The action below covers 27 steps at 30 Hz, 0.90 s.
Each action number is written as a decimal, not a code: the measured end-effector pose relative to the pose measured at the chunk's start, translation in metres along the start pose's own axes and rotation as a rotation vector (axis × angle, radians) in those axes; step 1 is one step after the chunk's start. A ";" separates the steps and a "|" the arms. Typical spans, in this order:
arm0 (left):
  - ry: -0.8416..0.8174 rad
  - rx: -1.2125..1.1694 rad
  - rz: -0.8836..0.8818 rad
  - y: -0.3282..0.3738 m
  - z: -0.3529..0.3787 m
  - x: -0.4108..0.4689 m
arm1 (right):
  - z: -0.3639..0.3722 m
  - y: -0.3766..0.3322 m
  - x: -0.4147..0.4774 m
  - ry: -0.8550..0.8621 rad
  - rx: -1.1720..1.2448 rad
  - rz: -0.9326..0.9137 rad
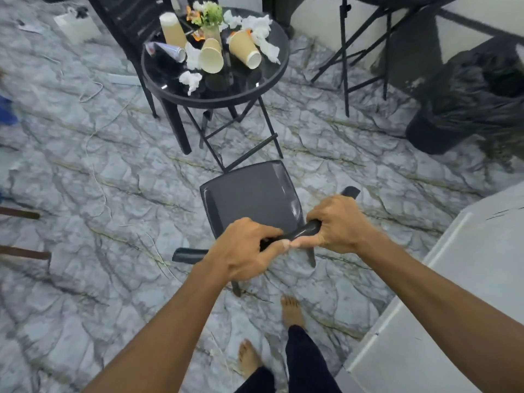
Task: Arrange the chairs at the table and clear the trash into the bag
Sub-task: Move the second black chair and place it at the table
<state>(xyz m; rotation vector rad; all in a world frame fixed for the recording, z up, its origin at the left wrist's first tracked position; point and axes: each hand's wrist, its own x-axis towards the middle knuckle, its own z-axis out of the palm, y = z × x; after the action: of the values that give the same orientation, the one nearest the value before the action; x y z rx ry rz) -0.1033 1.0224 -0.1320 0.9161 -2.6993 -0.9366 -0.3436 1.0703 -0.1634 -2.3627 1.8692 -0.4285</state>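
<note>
A dark grey chair (249, 194) stands on the marble floor just in front of me, its seat facing the round black table (272, 80). My left hand (243, 248) and my right hand (337, 222) both grip the top rail of its backrest, thumbs nearly touching. On the table lie several tipped paper cups (211, 56), crumpled white tissues (262, 29), a foil cone and a small flower pot. A second black chair (124, 21) stands at the table's far left side. A bin lined with a black trash bag (476, 92) sits at the right.
A white cabinet or appliance (442, 293) stands close on my right. Black folding-table legs (346, 58) rise behind the round table. Loose cords and scraps lie on the floor at the left. My bare feet are just behind the chair.
</note>
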 end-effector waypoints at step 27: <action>0.151 0.145 -0.183 -0.013 -0.082 0.101 | -0.066 0.057 0.116 -0.093 0.069 0.089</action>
<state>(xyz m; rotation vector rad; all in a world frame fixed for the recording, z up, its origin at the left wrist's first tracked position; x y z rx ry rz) -0.1523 0.9124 -0.0814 1.2277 -2.6155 -0.6772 -0.3909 0.9509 -0.0961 -2.2061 1.8787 -0.3621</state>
